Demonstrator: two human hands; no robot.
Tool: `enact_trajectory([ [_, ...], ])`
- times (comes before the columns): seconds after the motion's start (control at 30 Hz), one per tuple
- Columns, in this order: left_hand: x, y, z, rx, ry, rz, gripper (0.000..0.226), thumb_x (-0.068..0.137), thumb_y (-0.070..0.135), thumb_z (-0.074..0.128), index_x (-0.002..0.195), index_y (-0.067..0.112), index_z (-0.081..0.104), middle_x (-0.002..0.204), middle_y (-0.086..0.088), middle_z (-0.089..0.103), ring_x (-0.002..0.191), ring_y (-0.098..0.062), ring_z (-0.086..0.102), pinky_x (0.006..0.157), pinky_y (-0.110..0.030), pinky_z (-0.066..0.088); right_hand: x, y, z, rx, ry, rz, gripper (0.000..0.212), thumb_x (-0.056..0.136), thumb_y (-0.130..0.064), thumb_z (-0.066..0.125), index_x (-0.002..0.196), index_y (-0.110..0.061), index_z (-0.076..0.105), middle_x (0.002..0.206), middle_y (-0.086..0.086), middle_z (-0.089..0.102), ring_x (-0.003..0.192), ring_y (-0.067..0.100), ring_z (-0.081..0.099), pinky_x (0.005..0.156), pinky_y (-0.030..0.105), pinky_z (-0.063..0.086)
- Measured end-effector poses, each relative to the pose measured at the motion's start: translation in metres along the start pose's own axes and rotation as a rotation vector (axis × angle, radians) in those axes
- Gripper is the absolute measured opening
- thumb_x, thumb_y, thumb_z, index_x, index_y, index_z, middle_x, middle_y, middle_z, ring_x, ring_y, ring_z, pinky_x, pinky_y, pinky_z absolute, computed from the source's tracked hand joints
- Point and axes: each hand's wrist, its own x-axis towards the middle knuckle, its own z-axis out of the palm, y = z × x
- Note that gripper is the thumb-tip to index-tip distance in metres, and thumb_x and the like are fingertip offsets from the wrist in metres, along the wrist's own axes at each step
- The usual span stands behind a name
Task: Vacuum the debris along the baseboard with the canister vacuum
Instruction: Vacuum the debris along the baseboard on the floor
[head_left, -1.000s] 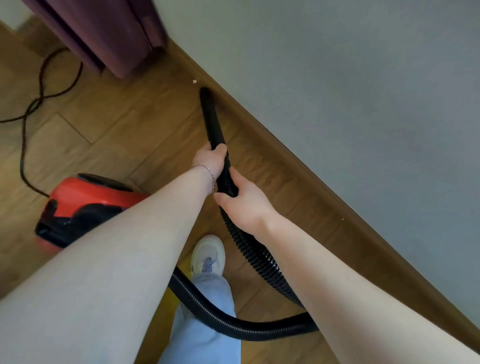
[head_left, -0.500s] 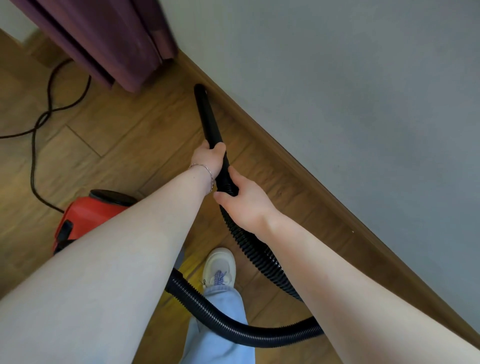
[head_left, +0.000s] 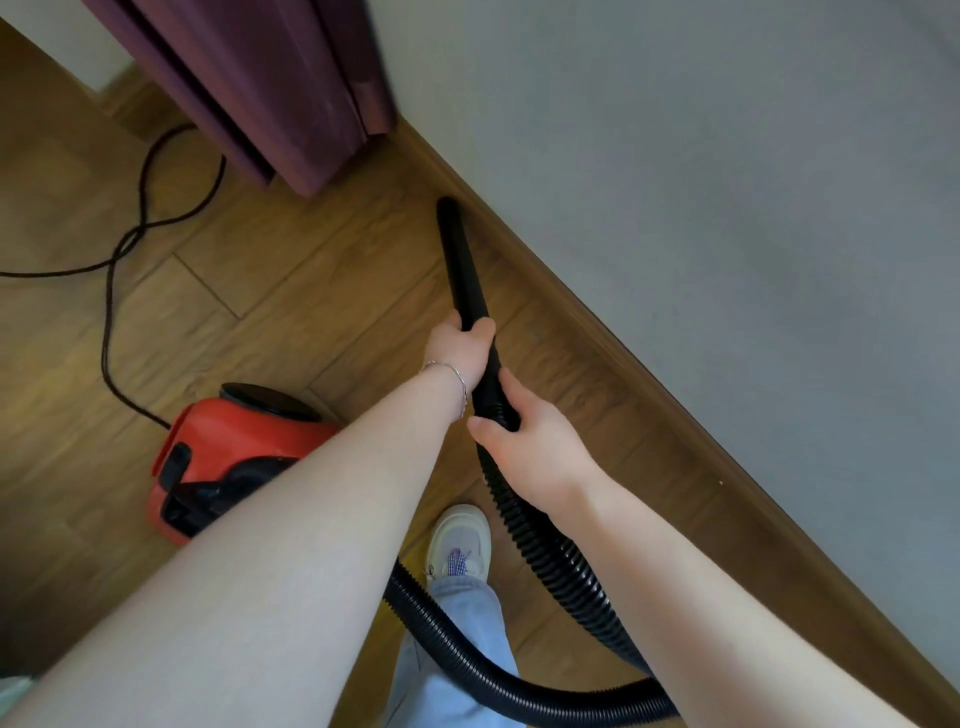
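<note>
Home: curtain (head_left: 270, 88), wood floor (head_left: 291, 270)

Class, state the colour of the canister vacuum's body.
Red canister vacuum with black trim, seen in the head view.

A pale grey painted wall (head_left: 701, 208) fills the right side and meets a brown wood-plank floor (head_left: 291, 291) along a brown wooden baseboard (head_left: 675, 441) that runs diagonally. A dark purple pleated curtain (head_left: 270, 78) hangs at the top, its hem near the floor, beside a white wall section (head_left: 67, 47).

Silver bracelet (head_left: 451, 375), white sneaker (head_left: 462, 540), pale-blue trousers (head_left: 457, 649).
</note>
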Motion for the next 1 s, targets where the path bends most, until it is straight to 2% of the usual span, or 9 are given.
enact_trajectory([
  [0.2,0.011,0.01,-0.024,0.011,-0.021,-0.023,0.028,0.09,0.022,0.044,0.111,0.01,0.058,0.08,-0.004,0.057,0.068,-0.017,0.053,0.054,-0.025,0.04,0.01,-0.022,0.015,-0.013,0.017,-0.01,0.068,0.094,-0.026,0.051,0.151,-0.03,0.015,0.123,0.006,0.059,0.085,0.01,0.059,0.063,0.015,0.045],
  [0.27,0.017,0.014,-0.032,-0.043,-0.028,-0.065,0.026,0.09,0.021,0.044,0.112,0.013,0.057,0.084,-0.005,0.058,0.071,-0.017,0.055,0.053,-0.026,0.042,0.018,-0.03,0.015,-0.004,0.021,-0.031,0.065,0.093,-0.025,0.052,0.15,-0.031,0.021,0.119,0.002,0.062,0.084,0.011,0.061,0.069,0.02,0.049],
  [0.37,0.016,0.012,-0.036,-0.166,-0.06,-0.113,0.038,0.089,0.019,0.046,0.126,0.018,0.05,0.105,-0.011,0.06,0.09,-0.026,0.06,0.063,-0.033,0.053,0.013,-0.03,0.01,-0.026,0.009,-0.053,0.055,0.092,-0.022,0.053,0.142,-0.036,0.034,0.101,-0.006,0.063,0.086,0.015,0.064,0.071,0.024,0.052],
  [0.47,0.0,-0.005,-0.029,-0.377,-0.106,-0.167,0.052,0.089,0.013,0.049,0.137,0.029,0.038,0.118,-0.012,0.054,0.101,-0.034,0.06,0.077,-0.047,0.057,-0.006,-0.01,0.002,-0.143,-0.02,-0.052,0.031,0.092,-0.022,0.054,0.121,-0.029,0.047,0.09,-0.002,0.06,0.078,0.014,0.061,0.059,0.015,0.045],
  [0.53,-0.012,-0.023,-0.02,-0.47,-0.098,-0.224,0.057,0.088,0.01,0.052,0.137,0.033,0.036,0.121,-0.013,0.052,0.105,-0.039,0.059,0.079,-0.054,0.055,-0.018,0.011,-0.004,-0.182,-0.042,-0.047,0.023,0.091,-0.021,0.056,0.114,-0.025,0.052,0.086,-0.002,0.06,0.071,0.009,0.056,0.056,0.012,0.043],
  [0.67,-0.042,-0.052,-0.007,-0.594,-0.027,-0.339,0.037,0.09,0.019,0.058,0.125,0.014,0.047,0.119,-0.018,0.057,0.106,-0.036,0.06,0.074,-0.045,0.057,-0.044,0.049,-0.018,-0.25,-0.071,-0.013,0.037,0.087,-0.021,0.06,0.117,-0.036,0.045,0.095,-0.014,0.059,0.08,0.004,0.059,0.062,0.008,0.045],
  [0.8,-0.072,-0.081,-0.003,-0.746,-0.065,-0.378,0.029,0.09,0.022,0.06,0.115,0.01,0.051,0.115,-0.016,0.059,0.106,-0.033,0.061,0.08,-0.047,0.055,-0.067,0.076,-0.027,-0.383,-0.084,0.003,0.049,0.084,-0.02,0.061,0.127,-0.033,0.044,0.098,-0.015,0.056,0.083,0.006,0.059,0.063,0.013,0.045],
  [0.93,-0.102,-0.103,-0.007,-0.801,-0.048,-0.313,0.04,0.089,0.023,0.061,0.125,0.015,0.046,0.119,-0.011,0.058,0.106,-0.03,0.061,0.089,-0.049,0.052,-0.08,0.078,-0.025,-0.602,-0.086,-0.042,0.042,0.084,-0.018,0.06,0.123,-0.023,0.045,0.104,-0.001,0.056,0.082,0.012,0.058,0.06,0.017,0.043],
  [1.0,-0.116,-0.108,-0.013,-0.845,-0.023,-0.274,0.039,0.089,0.022,0.061,0.125,0.017,0.045,0.121,-0.01,0.057,0.107,-0.029,0.061,0.09,-0.049,0.052,-0.082,0.072,-0.016,-0.721,-0.052,-0.104,0.029,0.084,-0.022,0.06,0.111,-0.018,0.049,0.101,0.002,0.056,0.081,0.015,0.057,0.062,0.02,0.044],
])
